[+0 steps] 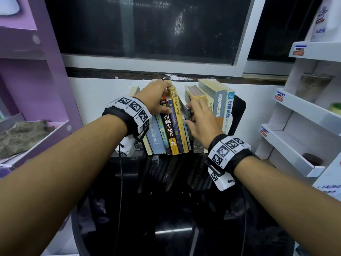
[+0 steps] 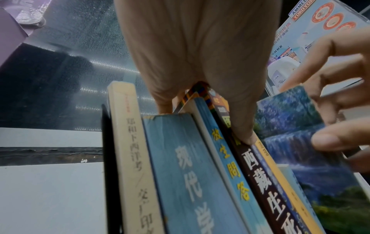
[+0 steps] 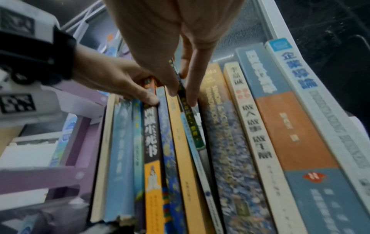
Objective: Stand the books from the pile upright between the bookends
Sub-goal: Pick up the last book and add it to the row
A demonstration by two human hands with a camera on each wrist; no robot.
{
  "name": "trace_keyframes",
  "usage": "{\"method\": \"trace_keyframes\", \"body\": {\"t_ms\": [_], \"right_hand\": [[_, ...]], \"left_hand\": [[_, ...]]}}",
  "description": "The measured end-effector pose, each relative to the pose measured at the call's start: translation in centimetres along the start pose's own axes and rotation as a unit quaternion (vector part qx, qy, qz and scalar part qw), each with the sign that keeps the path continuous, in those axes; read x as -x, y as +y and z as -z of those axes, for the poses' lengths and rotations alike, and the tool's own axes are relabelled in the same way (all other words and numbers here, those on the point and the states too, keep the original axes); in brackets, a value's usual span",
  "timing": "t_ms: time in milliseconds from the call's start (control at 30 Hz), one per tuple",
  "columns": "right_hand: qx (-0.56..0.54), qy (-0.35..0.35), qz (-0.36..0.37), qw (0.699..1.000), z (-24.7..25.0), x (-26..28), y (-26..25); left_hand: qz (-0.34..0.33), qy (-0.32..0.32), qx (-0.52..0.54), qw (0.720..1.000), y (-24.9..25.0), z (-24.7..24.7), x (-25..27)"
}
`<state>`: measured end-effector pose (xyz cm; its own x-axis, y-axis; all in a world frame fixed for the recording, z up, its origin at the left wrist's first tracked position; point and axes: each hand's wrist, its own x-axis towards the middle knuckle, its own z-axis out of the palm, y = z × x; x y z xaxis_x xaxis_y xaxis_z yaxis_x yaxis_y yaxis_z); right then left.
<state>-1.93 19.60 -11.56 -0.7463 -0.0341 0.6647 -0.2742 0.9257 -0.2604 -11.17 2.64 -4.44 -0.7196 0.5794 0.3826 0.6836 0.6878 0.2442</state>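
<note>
Two hands: both are at one row of upright books on a glossy black table [image 1: 184,228].
Left fingers [image 1: 167,87]: curled over the top edges of the left group of books, thumb pressed on the dark spine [image 1: 168,129] with white characters; the left hand [image 1: 154,97] holds that group.
Right fingers [image 3: 193,88]: thumb and a finger pinch a thin dark-green book [image 3: 189,120] near its top; the right hand [image 1: 200,121] is in the gap in the middle of the row.
Thin book: leaning between the yellow spine [image 1: 178,122] on its left and a speckled blue book [image 3: 228,150] on its right; a waterfall picture shows on its cover in the left wrist view.
Left group: a cream book [image 2: 130,150] at the far left against a thin black bookend [image 2: 109,166], then a pale blue book [image 1: 154,137] and more spines up to the yellow one.
Right group: a cream spine [image 3: 252,126], a blue-and-orange book [image 1: 219,109] and a white-and-blue book [image 1: 228,111], which stands beside the black bookend [image 1: 239,115] on the right.
Behind the row: a white wall [image 1: 96,100] under a dark window [image 1: 147,24].
Sides: a purple shelf unit [image 1: 36,80] on the left, white shelves [image 1: 295,126] on the right.
</note>
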Motion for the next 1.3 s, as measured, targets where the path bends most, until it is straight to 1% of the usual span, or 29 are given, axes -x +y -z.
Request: {"method": "trace_keyframes", "body": {"t_ms": [100,200,300,367,433,633,733,933,1133,1300], "right_hand": [[0.008,-0.024,0.023,0.999,-0.5,-0.3,1.0],[0.024,-0.066,0.055,0.996,-0.6,-0.8,1.9],[0.076,-0.107,0.087,0.988,0.0,-1.0,2.3],[0.119,-0.119,0.107,0.98,0.4,-1.0,2.3],[0.151,-0.116,0.124,0.974,0.7,-1.1,2.3],[0.201,-0.092,0.153,0.963,0.2,-1.4,2.8],[0.233,-0.093,0.169,0.953,-0.2,-1.4,3.2],[0.279,-0.088,0.18,0.939,-0.5,-1.2,3.7],[0.305,-0.082,0.19,0.93,-0.5,-0.7,4.0],[0.301,-0.078,0.192,0.931,-0.4,-0.4,3.9]], "left_hand": [[-0.001,0.001,-0.001,1.0,-0.1,0.0,0.0],[-0.002,0.002,-0.001,1.0,-0.2,0.0,0.0],[-0.001,0.003,0.003,1.0,-0.3,-0.1,0.0],[0.0,0.003,0.007,1.0,-0.3,-0.1,0.0],[0.001,0.003,0.009,1.0,-0.3,-0.2,0.0],[0.0,0.001,0.011,1.0,-0.5,-0.2,-0.1],[-0.003,0.001,0.012,1.0,-0.6,-0.2,-0.1],[-0.008,0.005,0.011,1.0,-0.8,-0.4,-0.2],[-0.009,0.003,0.006,1.0,-0.9,-0.4,-0.2],[-0.005,-0.001,-0.002,1.0,-0.8,-0.3,-0.2]]}}
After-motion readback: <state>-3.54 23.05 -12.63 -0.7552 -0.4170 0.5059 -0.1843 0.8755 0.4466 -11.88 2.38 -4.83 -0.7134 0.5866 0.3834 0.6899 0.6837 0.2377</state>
